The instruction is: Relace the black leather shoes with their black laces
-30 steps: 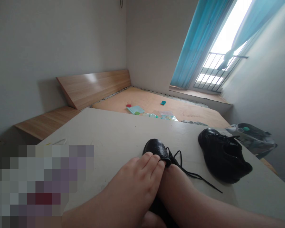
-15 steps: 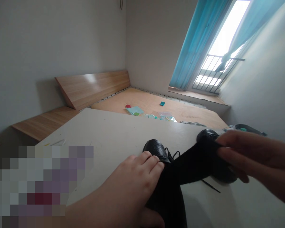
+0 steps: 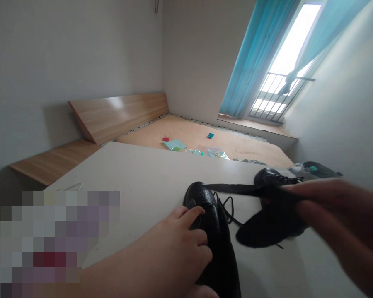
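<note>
A black leather shoe (image 3: 219, 236) stands on the white table (image 3: 143, 174), toe pointing away. My left hand (image 3: 186, 244) is wrapped over its left side, fingers curled on the upper. Loose black laces (image 3: 231, 213) lie at its right. My right hand (image 3: 326, 215) pinches a black cloth (image 3: 264, 225) between thumb and fingers. One strip of the cloth stretches left to the toe of the shoe, and a wider flap hangs down. Behind the cloth is a second black shoe (image 3: 265, 174), partly hidden.
Beyond the table, a bed (image 3: 186, 128) holds a light-green packet (image 3: 174, 144), a small teal item (image 3: 210, 135) and clear plastic bags (image 3: 216, 152). A dark object (image 3: 321, 169) sits past the table's right side. Blurred blocks cover the lower left.
The cloth has been lifted off the near shoe's opening and swung right, uncovering its laced part. My left fingers have shifted a little on the shoe, and my right hand has moved slightly right.
</note>
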